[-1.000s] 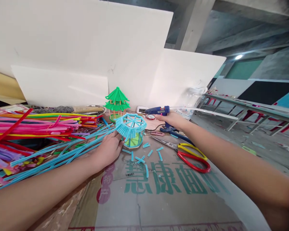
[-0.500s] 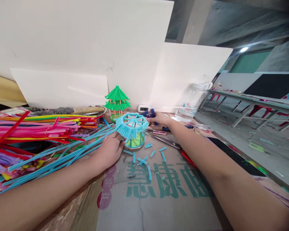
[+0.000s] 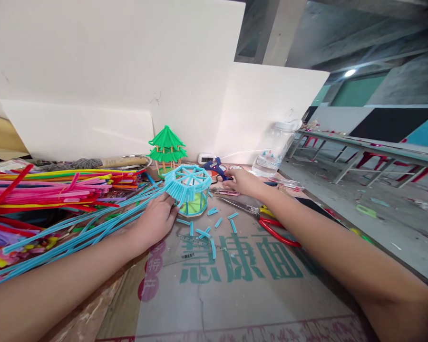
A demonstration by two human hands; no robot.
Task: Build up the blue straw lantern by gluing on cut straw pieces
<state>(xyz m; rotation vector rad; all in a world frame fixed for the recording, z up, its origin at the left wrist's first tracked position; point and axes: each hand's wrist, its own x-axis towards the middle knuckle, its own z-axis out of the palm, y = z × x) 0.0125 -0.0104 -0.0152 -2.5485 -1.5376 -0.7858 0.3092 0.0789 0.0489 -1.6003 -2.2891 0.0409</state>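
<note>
Beyond white boards (image 3: 110,61) lies a bare concrete room (image 3: 371,28); on the worktable (image 3: 92,308), a blue pavilion model (image 3: 185,190) stands upright, centre. The left hand (image 3: 156,221) meets its left side — probably steadying it, fingertips hidden, grip unclear — while the right hand (image 3: 248,184), closure also unclear, is at the glue gun (image 3: 216,165), handily near, behind scattered blue offcuts (image 3: 233,225).

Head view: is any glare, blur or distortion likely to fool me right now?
Head view: the lamp glares at upper right; head view: the far table slants, probably wide-lens distortion; head view: the blue model and right hand look fairly sharp, but digits on the clock are too small to read surely.
</note>
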